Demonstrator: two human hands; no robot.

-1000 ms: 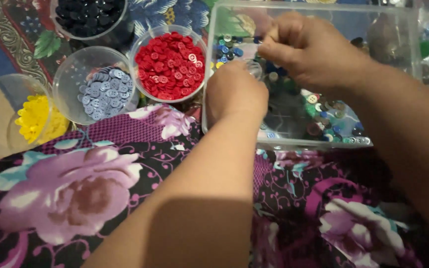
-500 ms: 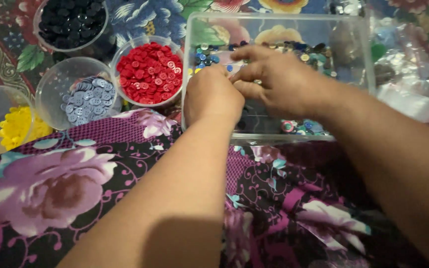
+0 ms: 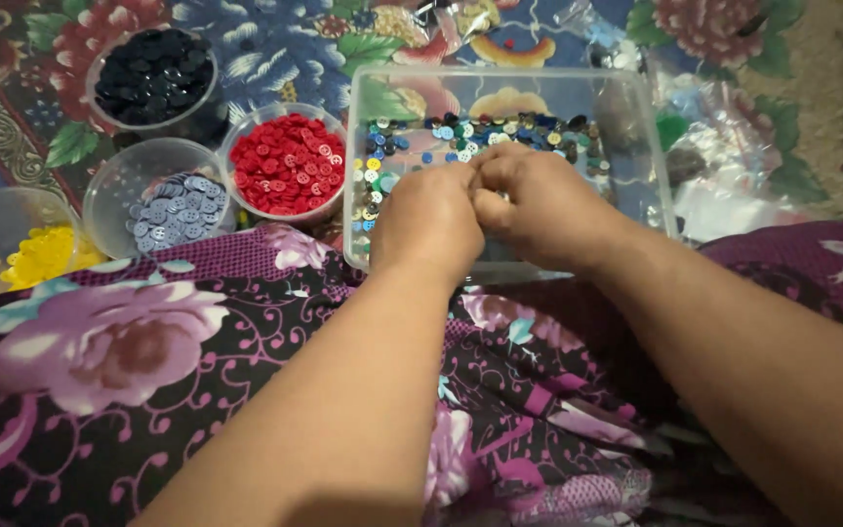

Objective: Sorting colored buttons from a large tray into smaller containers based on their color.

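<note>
From the head camera, looking down over a lap covered in dark floral cloth [image 3: 129, 390], both forearms reach forward into a clear rectangular plastic tub [image 3: 646, 146] that sits on a patterned floral floor covering [image 3: 275, 39]. The left hand [image 3: 428, 220] and the right hand [image 3: 529, 200] meet over the near middle of the tub, knuckles up, fingers curled in and pressed together where the two hands touch. Whatever sits between the fingertips is hidden by the hands themselves, so I cannot tell whether either one is pinching something or is merely clenched.

Inside the tub lies a scatter of mixed buttons [image 3: 500, 132], blue, green, yellow and dark ones, strewn mostly along the far side and the left end, just beyond and beside the hands.

To the left of the tub stand four round clear cups. The nearest to it holds red buttons [image 3: 288, 164] and almost touches the tub's left wall. Behind that one is a cup of black buttons [image 3: 153, 76]. In front and to the left is a cup with pale grey-blue buttons [image 3: 173, 207], only part full. At the far left edge is a cup of yellow buttons [image 3: 46, 256].

Right of the tub lie crumpled clear plastic bags [image 3: 724, 166].
</note>
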